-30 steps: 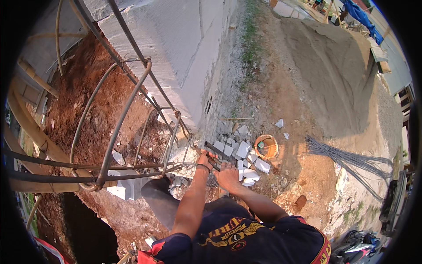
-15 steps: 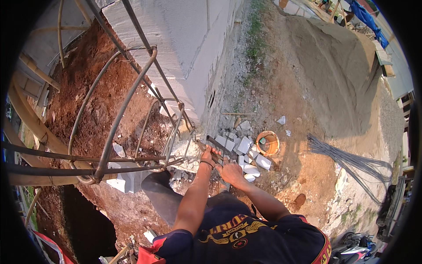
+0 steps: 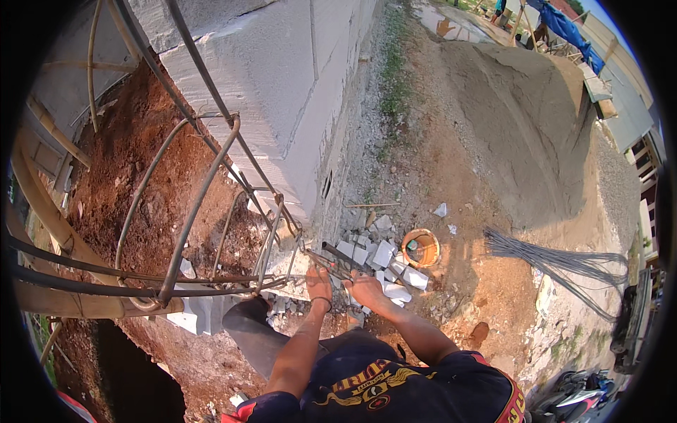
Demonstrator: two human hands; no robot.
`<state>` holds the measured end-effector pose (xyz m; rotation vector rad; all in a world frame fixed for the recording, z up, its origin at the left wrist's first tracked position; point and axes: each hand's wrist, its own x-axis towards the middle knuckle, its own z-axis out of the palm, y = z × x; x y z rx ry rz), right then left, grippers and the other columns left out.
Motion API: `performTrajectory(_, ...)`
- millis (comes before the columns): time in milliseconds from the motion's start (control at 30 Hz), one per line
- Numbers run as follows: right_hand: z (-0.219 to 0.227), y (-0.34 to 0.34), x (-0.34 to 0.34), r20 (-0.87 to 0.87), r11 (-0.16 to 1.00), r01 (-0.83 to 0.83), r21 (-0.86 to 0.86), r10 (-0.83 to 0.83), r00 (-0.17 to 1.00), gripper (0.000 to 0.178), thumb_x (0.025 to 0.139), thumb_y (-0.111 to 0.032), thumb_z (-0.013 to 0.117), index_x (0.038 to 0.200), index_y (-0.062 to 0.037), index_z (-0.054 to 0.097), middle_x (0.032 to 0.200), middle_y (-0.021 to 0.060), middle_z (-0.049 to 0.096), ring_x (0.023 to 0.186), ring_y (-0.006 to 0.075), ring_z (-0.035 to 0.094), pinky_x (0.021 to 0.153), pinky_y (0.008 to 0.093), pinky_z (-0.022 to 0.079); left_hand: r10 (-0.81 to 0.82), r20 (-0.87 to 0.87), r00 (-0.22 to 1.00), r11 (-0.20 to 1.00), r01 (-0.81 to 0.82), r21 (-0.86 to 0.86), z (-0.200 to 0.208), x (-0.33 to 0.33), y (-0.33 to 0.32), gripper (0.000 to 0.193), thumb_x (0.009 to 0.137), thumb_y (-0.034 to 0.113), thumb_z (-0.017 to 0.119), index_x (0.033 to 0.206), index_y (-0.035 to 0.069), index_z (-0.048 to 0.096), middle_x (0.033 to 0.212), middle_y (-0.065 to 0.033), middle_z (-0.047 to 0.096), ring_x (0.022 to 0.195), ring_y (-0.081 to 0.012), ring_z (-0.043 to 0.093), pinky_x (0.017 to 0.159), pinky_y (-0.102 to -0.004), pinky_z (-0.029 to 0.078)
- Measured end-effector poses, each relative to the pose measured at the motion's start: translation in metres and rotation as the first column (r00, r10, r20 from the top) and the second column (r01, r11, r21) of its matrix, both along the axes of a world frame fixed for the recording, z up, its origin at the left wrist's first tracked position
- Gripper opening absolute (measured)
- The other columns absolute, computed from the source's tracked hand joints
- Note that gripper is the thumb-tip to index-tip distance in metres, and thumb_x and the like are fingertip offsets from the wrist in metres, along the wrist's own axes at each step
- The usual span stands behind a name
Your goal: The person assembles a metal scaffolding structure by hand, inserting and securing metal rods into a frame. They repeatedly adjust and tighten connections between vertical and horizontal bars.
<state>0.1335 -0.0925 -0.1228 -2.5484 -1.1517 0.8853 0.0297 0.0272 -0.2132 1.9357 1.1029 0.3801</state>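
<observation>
My left hand, with a dark band at its wrist, is just right of the rebar cage's lower end. Its fingers are closed around a thin brownish strip, whose kind I cannot make out. Close by on the right, my right hand is closed at the near end of a dark metal bar, which slants up and left past the left hand's fingers. The rebar cage, tied from bent rods, runs from upper left down to a spot beside my left hand. My fingertips are partly hidden.
Broken white blocks lie beyond my right hand, beside an orange bucket. A pale block wall rises ahead. To the right are a sand heap and a bundle of steel rods. A dark pit opens at lower left.
The view has shifted, so the surroundings sit slightly left and lower. My hands have moved further apart, the left one away from the right. The dark bar stays between them.
</observation>
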Motion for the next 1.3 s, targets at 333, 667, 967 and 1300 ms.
performTrajectory(333, -0.027, -0.01, 0.0, -0.881, 0.783, 0.454, -0.426, -0.243, -0.407, 0.05, 0.096, -0.043, 0.036, 0.095, 0.0031, 0.055, 0.063, 0.0069, 0.053, 0.044, 0.0121, 0.045, 0.037, 0.026, 0.033, 0.763, 0.137, 0.632, -0.04, 0.257, -0.965, -0.001, 0.025, 0.005, 0.042, 0.092, 0.05, 0.043, 0.09, 0.008, 0.051, 0.097, -0.0115, 0.061, 0.092, -0.0283, 0.058, 0.084, -0.0443, 0.046)
performTrajectory(667, -0.002, -0.009, -0.028, 0.028, 0.986, 0.078, 0.146, -0.082, 0.996, 0.058, 0.091, -0.047, 0.042, 0.115, 0.0061, 0.047, 0.09, 0.0293, 0.062, 0.089, 0.0455, 0.06, 0.076, 0.0517, 0.048, 0.666, 0.221, 0.713, 0.068, 0.237, -0.969, -0.008, 0.041, 0.016, 0.027, 0.095, 0.032, 0.047, 0.078, 0.01, 0.049, 0.066, -0.0034, 0.051, 0.065, -0.0223, 0.052, 0.063, -0.0412, 0.048)
performTrajectory(967, -0.067, -0.016, -0.021, -0.655, 0.813, 0.382, -0.44, 0.001, -0.756, 0.057, 0.095, -0.052, 0.029, 0.11, -0.0012, 0.05, 0.084, 0.0106, 0.062, 0.053, 0.0135, 0.05, 0.044, 0.0229, 0.039, 0.642, 0.165, 0.749, 0.108, 0.125, -0.986, 0.013, 0.017, 0.022, 0.028, 0.09, 0.034, 0.056, 0.083, 0.009, 0.047, 0.066, -0.0036, 0.049, 0.065, -0.0228, 0.053, 0.065, -0.044, 0.047)
performTrajectory(1300, -0.044, 0.005, -0.045, -0.955, 0.83, 0.54, -0.139, -0.257, 0.149, 0.043, 0.096, -0.045, 0.036, 0.095, -0.0055, 0.052, 0.073, 0.0069, 0.059, 0.06, 0.0176, 0.056, 0.055, 0.0318, 0.045, 0.031, -0.128, 0.991, 0.767, -0.106, -0.633, -0.002, 0.021, 0.023, 0.065, 0.082, 0.051, 0.058, 0.107, -0.008, 0.048, 0.076, -0.0123, 0.058, 0.067, -0.0221, 0.058, 0.058, -0.0343, 0.046)
